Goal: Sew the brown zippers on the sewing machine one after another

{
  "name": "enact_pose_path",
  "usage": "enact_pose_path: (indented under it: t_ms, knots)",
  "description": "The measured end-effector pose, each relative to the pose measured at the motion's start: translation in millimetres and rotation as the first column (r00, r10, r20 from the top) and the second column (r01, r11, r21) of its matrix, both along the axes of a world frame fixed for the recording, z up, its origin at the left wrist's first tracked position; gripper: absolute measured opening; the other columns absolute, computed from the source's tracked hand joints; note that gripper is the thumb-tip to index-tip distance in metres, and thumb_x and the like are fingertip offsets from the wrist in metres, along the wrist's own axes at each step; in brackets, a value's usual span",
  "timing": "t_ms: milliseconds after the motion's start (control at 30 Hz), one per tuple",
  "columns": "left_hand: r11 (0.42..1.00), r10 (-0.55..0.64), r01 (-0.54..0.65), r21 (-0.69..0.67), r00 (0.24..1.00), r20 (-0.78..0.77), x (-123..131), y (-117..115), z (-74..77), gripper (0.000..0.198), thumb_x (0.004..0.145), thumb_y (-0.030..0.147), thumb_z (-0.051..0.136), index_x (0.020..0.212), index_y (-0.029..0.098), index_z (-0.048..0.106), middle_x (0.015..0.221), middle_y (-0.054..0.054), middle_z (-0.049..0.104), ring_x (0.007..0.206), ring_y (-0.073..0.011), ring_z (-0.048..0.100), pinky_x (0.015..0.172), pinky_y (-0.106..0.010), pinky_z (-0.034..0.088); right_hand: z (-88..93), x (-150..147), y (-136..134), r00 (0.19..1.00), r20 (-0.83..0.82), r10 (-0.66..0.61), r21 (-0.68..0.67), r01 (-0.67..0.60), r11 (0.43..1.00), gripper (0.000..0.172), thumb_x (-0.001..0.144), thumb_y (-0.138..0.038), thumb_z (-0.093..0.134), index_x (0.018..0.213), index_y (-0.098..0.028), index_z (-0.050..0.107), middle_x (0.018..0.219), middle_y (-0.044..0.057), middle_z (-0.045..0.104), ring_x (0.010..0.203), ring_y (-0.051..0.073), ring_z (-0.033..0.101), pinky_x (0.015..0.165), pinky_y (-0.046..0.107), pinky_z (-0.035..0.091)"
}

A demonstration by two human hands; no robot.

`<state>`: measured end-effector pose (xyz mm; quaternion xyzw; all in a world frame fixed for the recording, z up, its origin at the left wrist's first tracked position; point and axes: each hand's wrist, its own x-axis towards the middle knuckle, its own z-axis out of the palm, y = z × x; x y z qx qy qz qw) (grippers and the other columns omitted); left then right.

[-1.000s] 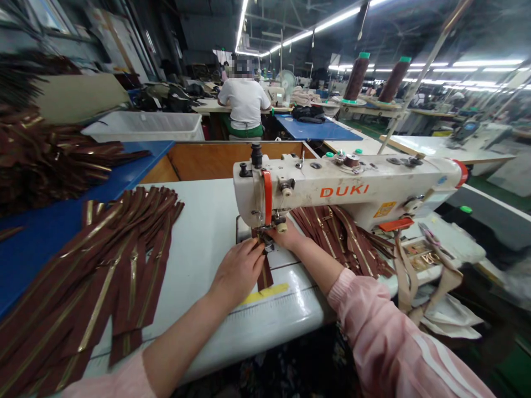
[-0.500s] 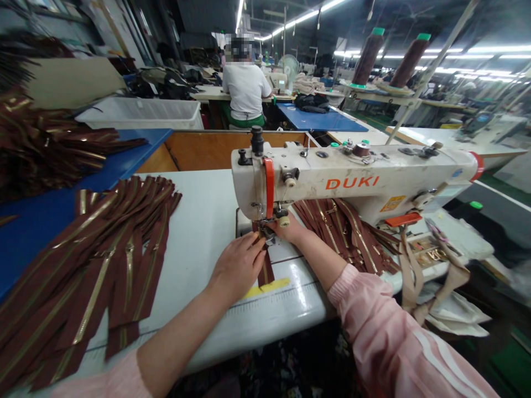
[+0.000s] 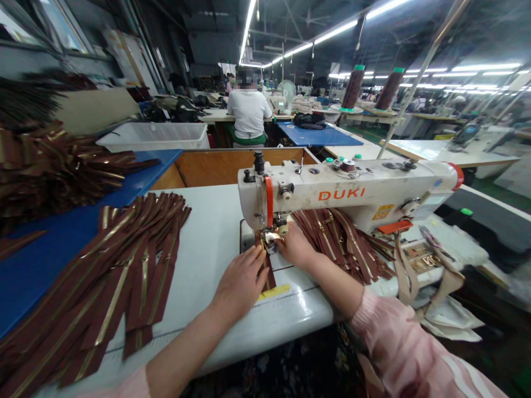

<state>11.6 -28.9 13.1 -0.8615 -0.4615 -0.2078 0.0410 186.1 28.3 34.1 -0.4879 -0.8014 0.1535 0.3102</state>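
Left grip (image 3: 240, 282) and right grip (image 3: 295, 247) lie half-curled on a brown zipper (image 3: 265, 271), hold unclear, at the DUKI sewing machine (image 3: 344, 193), with zippers (image 3: 141, 271) at 9 o'clock on the white surface (image 3: 207, 232) and a seated worker (image 3: 249, 113) at 12 o'clock.

We are reading one clear word here: the brand DUKI (image 3: 341, 194), in orange capitals, standing on the white arm of the sewing machine (image 3: 398, 185). Just right of it, we are seeing a small yellow label (image 3: 383, 211) on the same arm; it probably carries fine print, but we are getting nothing legible from it. Along the front of the white table (image 3: 207, 243), we are making out a ruled scale (image 3: 296, 298) beside a strip of yellow tape (image 3: 274, 291). Its tick marks are showing, though any numerals are too small for us to read.
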Motion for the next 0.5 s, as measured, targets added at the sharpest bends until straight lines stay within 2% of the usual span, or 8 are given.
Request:
enact_pose_path:
  t_ms: [67, 167, 233, 333, 500]
  knots:
    - [1.0, -0.026, 0.026, 0.008, 1.0, 0.002, -1, -15, -1.6, 0.035, 0.09, 0.026, 0.041, 0.118, 0.014, 0.059, 0.123, -0.014, 0.062, 0.116, -0.0269, 0.056, 0.095, -0.044, 0.048, -5.0, 7, -33, 0.998, 0.048, -0.048, 0.096, 0.044, 0.994, 0.023, 0.084, -0.008, 0.052, 0.099, -0.016, 0.067, 0.102, 0.012, 0.062, 0.101, 0.025, 0.052, 0.089, 0.039, 0.042]
    - [0.997, -0.07, 0.071, 0.038, 0.997, -0.013, -1, -37, -2.8, 0.035, 0.092, 0.024, 0.038, 0.118, 0.014, 0.06, 0.122, -0.014, 0.063, 0.114, -0.026, 0.057, 0.095, -0.043, 0.048, -12.2, 14, -80, 0.994, 0.083, 0.077, 0.094, -0.085, 0.992, 0.026, 0.088, -0.011, 0.049, 0.105, -0.02, 0.066, 0.103, 0.01, 0.061, 0.098, 0.023, 0.05, 0.087, 0.037, 0.043]
    - [0.992, -0.099, 0.102, 0.075, 0.994, -0.04, 0, -47, -2.3, 0.035, 0.093, 0.021, 0.036, 0.116, 0.012, 0.061, 0.12, -0.014, 0.064, 0.112, -0.0257, 0.058, 0.094, -0.042, 0.049, -14.1, 14, -100, 0.989, 0.094, 0.118, 0.057, -0.123, 0.991, 0.027, 0.089, -0.013, 0.049, 0.108, -0.022, 0.065, 0.101, 0.009, 0.06, 0.097, 0.022, 0.05, 0.086, 0.036, 0.043]
    - [0.983, -0.125, 0.134, 0.129, 0.989, -0.076, 2, -52, -0.2, 0.036, 0.092, 0.017, 0.033, 0.112, 0.009, 0.063, 0.115, -0.016, 0.065, 0.109, -0.0262, 0.06, 0.091, -0.041, 0.052, -13.9, 13, -109, 0.991, 0.072, 0.11, 0.02, -0.112, 0.994, 0.028, 0.09, -0.014, 0.049, 0.111, -0.025, 0.064, 0.099, 0.008, 0.059, 0.095, 0.022, 0.05, 0.083, 0.036, 0.044]
    - [0.974, -0.148, 0.162, 0.159, 0.984, -0.094, 1, -54, 1.6, 0.035, 0.092, 0.014, 0.034, 0.11, 0.009, 0.063, 0.113, -0.016, 0.066, 0.107, -0.0258, 0.061, 0.089, -0.04, 0.053, -15.1, 10, -107, 0.997, 0.014, 0.074, -0.012, -0.074, 0.997, 0.025, 0.092, -0.015, 0.046, 0.106, -0.023, 0.065, 0.092, 0.007, 0.058, 0.091, 0.022, 0.049, 0.08, 0.035, 0.045]
